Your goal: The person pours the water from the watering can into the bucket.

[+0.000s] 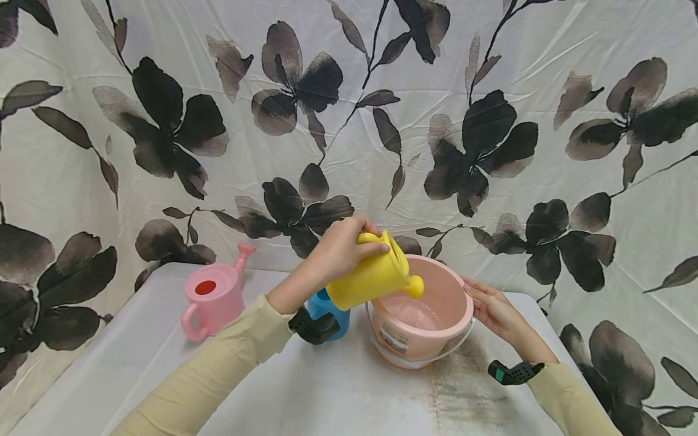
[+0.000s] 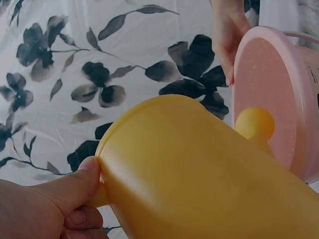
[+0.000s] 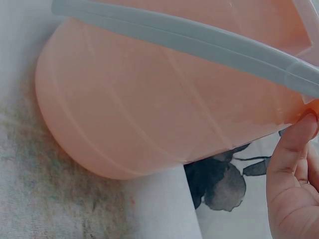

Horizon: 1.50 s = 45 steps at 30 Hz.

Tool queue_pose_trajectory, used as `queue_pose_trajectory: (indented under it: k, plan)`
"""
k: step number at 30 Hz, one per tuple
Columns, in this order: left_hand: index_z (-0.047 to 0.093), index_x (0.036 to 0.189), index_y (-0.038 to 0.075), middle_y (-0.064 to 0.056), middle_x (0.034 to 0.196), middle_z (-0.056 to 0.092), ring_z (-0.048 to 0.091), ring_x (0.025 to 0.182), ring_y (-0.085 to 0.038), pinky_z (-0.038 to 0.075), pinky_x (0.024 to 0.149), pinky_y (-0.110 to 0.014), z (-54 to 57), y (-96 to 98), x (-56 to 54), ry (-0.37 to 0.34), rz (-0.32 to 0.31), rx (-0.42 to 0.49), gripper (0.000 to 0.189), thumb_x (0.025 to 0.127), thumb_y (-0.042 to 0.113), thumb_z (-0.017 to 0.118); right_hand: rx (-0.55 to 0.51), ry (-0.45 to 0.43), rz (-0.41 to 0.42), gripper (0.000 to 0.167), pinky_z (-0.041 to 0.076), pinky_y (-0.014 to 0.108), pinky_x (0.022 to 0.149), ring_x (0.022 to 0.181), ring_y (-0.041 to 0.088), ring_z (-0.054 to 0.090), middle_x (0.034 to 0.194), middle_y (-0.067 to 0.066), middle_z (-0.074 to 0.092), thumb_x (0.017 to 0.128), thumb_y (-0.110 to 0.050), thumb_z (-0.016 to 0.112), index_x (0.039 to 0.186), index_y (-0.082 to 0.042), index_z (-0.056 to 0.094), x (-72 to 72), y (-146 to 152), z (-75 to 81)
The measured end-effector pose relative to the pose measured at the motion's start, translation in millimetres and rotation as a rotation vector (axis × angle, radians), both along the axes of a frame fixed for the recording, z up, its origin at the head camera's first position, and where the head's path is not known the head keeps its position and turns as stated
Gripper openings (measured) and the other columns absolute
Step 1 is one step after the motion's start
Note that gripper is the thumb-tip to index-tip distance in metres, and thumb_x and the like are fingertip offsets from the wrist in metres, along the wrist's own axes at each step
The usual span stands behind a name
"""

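My left hand (image 1: 345, 247) grips the handle of a yellow watering can (image 1: 371, 280), its thumb lying along the rim. The can is tilted, and its round spout head (image 1: 415, 287) hangs over the mouth of a pink bucket (image 1: 428, 348). In the left wrist view, pale specks show on the bucket's inner wall (image 2: 266, 84). The bucket stands upright on the table with its pale handle lowered. At the bucket's far right, my right hand (image 1: 496, 309) touches the outside of the rim with fairly straight fingers; its thumb (image 3: 294, 142) lies against the bucket in the right wrist view.
A pink watering can (image 1: 220, 306) stands on the white table (image 1: 305, 387) at the left. Behind my left wrist is a blue container (image 1: 340, 324), partly hidden. A floral cloth (image 1: 382, 151) hangs behind the table. Dark stains (image 1: 469, 393) mark the tabletop at front right.
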<state>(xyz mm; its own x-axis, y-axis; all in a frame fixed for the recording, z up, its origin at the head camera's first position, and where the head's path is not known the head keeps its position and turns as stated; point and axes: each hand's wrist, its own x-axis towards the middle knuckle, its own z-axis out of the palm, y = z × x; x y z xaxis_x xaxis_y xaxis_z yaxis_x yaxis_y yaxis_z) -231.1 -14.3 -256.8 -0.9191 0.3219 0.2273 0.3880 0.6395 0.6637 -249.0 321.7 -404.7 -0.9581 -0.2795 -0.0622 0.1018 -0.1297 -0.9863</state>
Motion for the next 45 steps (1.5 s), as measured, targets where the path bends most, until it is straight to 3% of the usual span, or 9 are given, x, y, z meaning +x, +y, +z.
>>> queue_pose_trajectory:
  k: [9, 45]
  plan:
    - [0.062, 0.111, 0.007, -0.008, 0.114, 0.067, 0.06, 0.088, -0.019, 0.051, 0.074, -0.026, -0.8, -0.4, 0.7, 0.014, -0.005, -0.009, 0.034, 0.089, 0.031, 0.068, 0.002, 0.0, -0.001, 0.069, 0.052, 0.017, 0.085, 0.101, -0.002, 0.063, 0.108, -0.018, 0.064, 0.103, -0.017, 0.042, 0.148, 0.012, -0.002, 0.1, 0.2, -0.4]
    - [0.062, 0.11, 0.007, -0.007, 0.104, 0.065, 0.058, 0.088, -0.02, 0.05, 0.075, -0.027, 3.5, 4.0, -2.0, 0.022, -0.013, -0.002, 0.032, 0.089, 0.031, 0.068, 0.035, -0.001, -0.031, 0.067, 0.051, 0.017, 0.086, 0.101, -0.003, 0.062, 0.106, -0.02, 0.062, 0.103, -0.018, 0.043, 0.149, 0.012, 0.003, 0.6, -1.1, 1.0]
